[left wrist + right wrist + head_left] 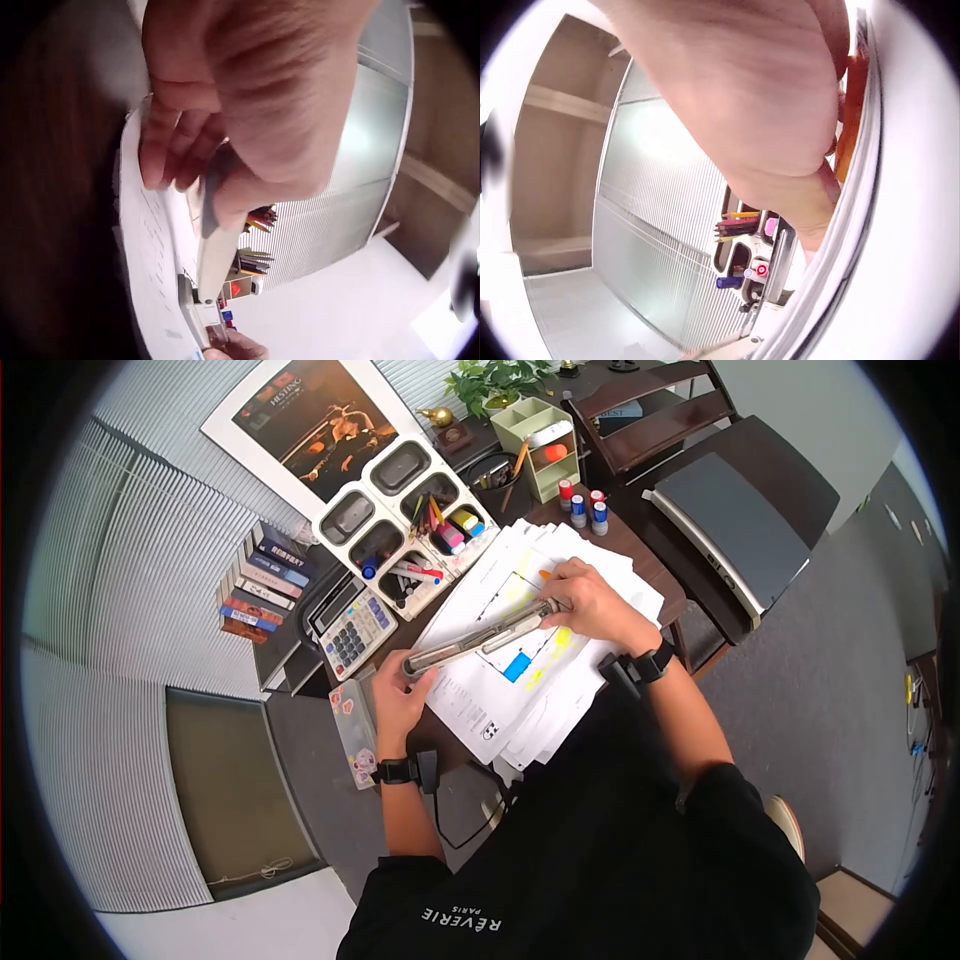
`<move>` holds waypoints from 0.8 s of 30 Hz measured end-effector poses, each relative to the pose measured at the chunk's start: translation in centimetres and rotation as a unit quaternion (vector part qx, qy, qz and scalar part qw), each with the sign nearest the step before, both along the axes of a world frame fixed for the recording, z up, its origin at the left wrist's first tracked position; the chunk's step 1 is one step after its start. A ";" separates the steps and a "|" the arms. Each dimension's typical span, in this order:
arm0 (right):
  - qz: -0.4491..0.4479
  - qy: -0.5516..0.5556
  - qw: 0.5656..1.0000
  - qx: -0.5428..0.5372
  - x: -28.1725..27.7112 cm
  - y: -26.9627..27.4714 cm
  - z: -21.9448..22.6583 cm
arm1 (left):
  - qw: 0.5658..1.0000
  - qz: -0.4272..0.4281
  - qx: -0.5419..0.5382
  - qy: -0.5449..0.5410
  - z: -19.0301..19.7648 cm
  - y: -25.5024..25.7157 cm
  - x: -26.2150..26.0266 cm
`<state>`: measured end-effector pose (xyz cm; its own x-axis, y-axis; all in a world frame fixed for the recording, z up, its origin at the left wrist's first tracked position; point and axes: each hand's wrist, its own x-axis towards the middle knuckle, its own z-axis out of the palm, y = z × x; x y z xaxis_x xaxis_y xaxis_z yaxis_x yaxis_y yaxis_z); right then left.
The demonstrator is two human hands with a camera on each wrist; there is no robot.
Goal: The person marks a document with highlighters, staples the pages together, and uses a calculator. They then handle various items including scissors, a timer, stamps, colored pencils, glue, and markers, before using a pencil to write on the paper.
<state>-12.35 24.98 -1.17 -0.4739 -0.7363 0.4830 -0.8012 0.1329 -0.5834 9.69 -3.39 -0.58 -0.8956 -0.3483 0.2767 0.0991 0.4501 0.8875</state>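
Note:
A long pale stapler (480,640) spans both hands above a stack of printed sheets (470,705). My left hand (395,700) grips its left end, the thumb pressed along the grey tip in the left wrist view. At the far end, my right hand (600,605) holds the stapler, its fingers curled over it and low over the paper. A metal rail (781,262) of the stapler shows beside the right hand in the right wrist view. The top sheet carries a plan with a blue block (517,666) and yellow marks.
Behind the papers stands a desk organizer (440,595) with pens, pencils and highlighters. A calculator (357,632) and a clear stickered case (352,735) lie on the left. Several small red and blue capped cylinders (578,510) stand at the back right, near a green holder (545,435).

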 end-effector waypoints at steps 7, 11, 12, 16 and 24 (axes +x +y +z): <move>-0.001 -0.029 0.998 -0.055 0.2 0.2 -0.5 | 0.999 0.031 -0.004 -0.007 -0.8 1.4 1.1; -0.007 0.004 0.996 -0.092 0.4 0.2 -0.9 | 1.000 0.019 0.012 0.009 -1.4 1.0 1.1; 0.005 0.014 0.996 -0.091 0.4 0.2 -0.8 | 0.999 0.030 0.013 0.019 -1.6 0.9 1.1; -0.017 0.010 0.998 -0.063 0.7 0.3 -0.7 | 0.997 0.019 0.066 0.024 -2.0 0.7 1.0; -0.011 0.042 0.996 -0.081 0.6 0.2 -1.2 | 0.994 0.004 0.100 0.040 -1.9 0.9 1.2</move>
